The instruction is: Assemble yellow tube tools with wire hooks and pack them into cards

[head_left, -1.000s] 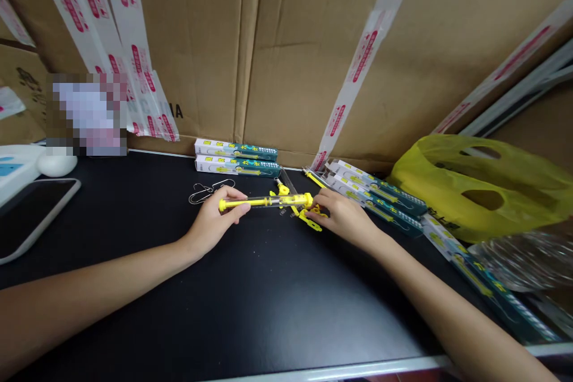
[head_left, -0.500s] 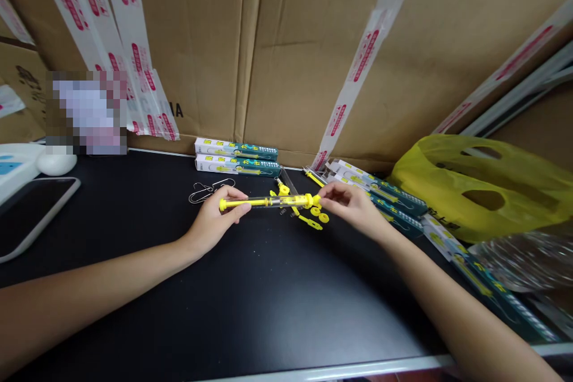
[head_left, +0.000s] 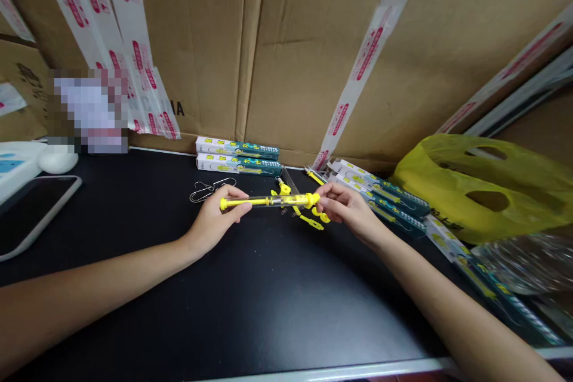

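Observation:
A clear-tubed spring scale (head_left: 264, 201) with yellow inner parts lies level across the middle of the view, held above the black table. My left hand (head_left: 218, 215) is closed round its left part, thumb in front and fingers behind. At the other end, my right hand (head_left: 342, 206) pinches the yellow end cap (head_left: 313, 199) between thumb and fingertips. Behind and below the tube are loose yellow parts (head_left: 311, 222), small springs and a clear tube, partly covered by the scale and my right hand. Metal hooks (head_left: 206, 190) rest just beyond my left hand.
Two printed boxes (head_left: 237, 164) stand against the cardboard wall (head_left: 201, 42). More such boxes (head_left: 380, 191) lie on the right, near a yellow plastic bag (head_left: 430, 179) and a clear plastic-wrapped bundle (head_left: 528, 259). A phone (head_left: 36, 215) and a white power strip (head_left: 15, 161) are on the left.
My right hand's fingers have curled in and shifted slightly at the yellow end cap. My left hand keeps its grip; the scale stays nearly in place.

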A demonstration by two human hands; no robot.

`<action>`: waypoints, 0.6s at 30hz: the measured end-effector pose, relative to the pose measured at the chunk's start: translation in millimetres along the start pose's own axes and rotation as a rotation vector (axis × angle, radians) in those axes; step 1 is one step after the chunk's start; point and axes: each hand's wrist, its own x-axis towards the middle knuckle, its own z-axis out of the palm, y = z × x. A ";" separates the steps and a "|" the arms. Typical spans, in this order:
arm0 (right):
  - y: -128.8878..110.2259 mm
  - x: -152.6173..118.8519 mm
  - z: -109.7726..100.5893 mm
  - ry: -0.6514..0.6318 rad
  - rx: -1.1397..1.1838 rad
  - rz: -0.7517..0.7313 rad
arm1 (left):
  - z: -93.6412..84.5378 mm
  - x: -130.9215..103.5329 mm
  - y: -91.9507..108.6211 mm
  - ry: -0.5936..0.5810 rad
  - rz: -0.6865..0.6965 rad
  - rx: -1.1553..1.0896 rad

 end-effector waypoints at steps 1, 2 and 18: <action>0.1 0.0 0.3 -0.007 0.001 0.001 | -0.1 -0.1 -0.1 0.000 -0.004 -0.001; -0.1 -0.1 0.7 -0.014 0.001 -0.002 | -0.1 -0.3 -0.1 -0.002 -0.006 -0.002; -1.4 -3.3 1.3 -0.084 0.013 -0.073 | 0.3 0.8 -0.6 -0.020 -0.015 -0.024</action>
